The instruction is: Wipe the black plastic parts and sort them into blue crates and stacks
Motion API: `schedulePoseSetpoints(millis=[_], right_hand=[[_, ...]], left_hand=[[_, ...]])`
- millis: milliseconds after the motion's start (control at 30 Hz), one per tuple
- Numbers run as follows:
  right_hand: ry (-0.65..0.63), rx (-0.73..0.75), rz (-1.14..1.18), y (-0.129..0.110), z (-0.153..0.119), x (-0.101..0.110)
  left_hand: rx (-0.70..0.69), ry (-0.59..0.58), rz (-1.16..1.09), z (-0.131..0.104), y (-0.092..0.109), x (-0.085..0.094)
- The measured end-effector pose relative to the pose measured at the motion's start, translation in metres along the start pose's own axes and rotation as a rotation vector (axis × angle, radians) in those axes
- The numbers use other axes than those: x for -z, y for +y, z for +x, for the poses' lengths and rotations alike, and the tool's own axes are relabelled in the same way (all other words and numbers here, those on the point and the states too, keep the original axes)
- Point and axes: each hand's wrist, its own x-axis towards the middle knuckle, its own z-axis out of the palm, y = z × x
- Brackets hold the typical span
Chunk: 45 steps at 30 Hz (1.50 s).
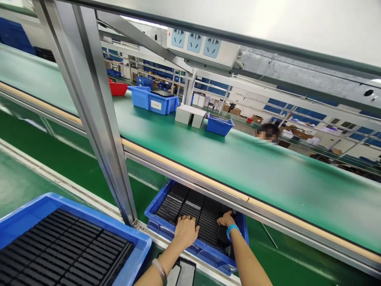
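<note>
Both hands [186,230] press black trays [205,222] inside blue bin [154,206].

Bright, even light falls from a white ceiling strip lamp [143,22] far above and beyond the hands. It throws soft glare on the upright silver aluminium post [89,103] to their left. The dark ribbed plastic trays [193,210] under both hands sit in shadow beneath the green upper shelf [238,159]. Straight rails bow near the edges; the far background is soft, one patch pixelated.

Your green counter [244,167] carries two blue bins [154,101] [219,124], a red bin [118,88] and a white box [190,115]; a lower green belt [68,159] bears a blue crate [154,222] of black trays
</note>
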Motion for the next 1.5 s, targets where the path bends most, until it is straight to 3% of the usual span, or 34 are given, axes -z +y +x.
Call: schedulePoseSetpoints(millis=[200, 267, 367, 433, 500, 600, 767, 1000, 1133, 1333, 1400, 1500], right_hand=[[0.005, -0.157, -0.014, -0.008, -0.021, 0.007], [0.035, -0.168, -0.015, -0.009, -0.026, 0.006], [0.083, -0.179, -0.016, -0.010, -0.029, 0.000], [0.108, -0.173, -0.018, -0.010, -0.029, -0.004], [0.121, -0.145, -0.021, -0.009, -0.029, -0.007], [0.117, -0.100, -0.029, -0.003, -0.029, -0.006], [0.104, -0.121, -0.033, 0.002, -0.027, -0.003], [0.108, -0.149, -0.024, -0.002, -0.018, -0.009], [0.156, -0.096, -0.027, 0.005, -0.022, -0.007], [0.283, -0.102, -0.036, 0.011, -0.046, -0.001], [0.316, -0.098, -0.035, 0.011, -0.053, 0.000], [0.315, -0.092, -0.028, 0.007, -0.058, -0.001]], left_hand=[[-0.075, -0.126, -0.055, 0.002, 0.000, 0.010], [-0.202, -0.265, -0.119, 0.011, 0.004, 0.013], [-0.389, -0.567, -0.196, 0.034, 0.016, 0.012], [-0.419, -0.735, -0.199, 0.048, 0.023, 0.009], [-0.406, -0.796, -0.199, 0.057, 0.027, 0.006], [-0.399, -0.719, -0.245, 0.056, 0.024, 0.008], [-0.353, -0.363, -0.388, 0.035, 0.009, 0.024], [0.015, 0.018, -0.673, 0.002, -0.015, 0.038], [0.158, 0.068, -0.958, -0.034, -0.034, 0.030], [0.353, 0.097, -1.222, -0.118, -0.069, 0.001], [0.417, 0.123, -1.176, -0.142, -0.078, -0.013], [0.383, 0.094, -0.839, -0.163, -0.085, -0.033]])
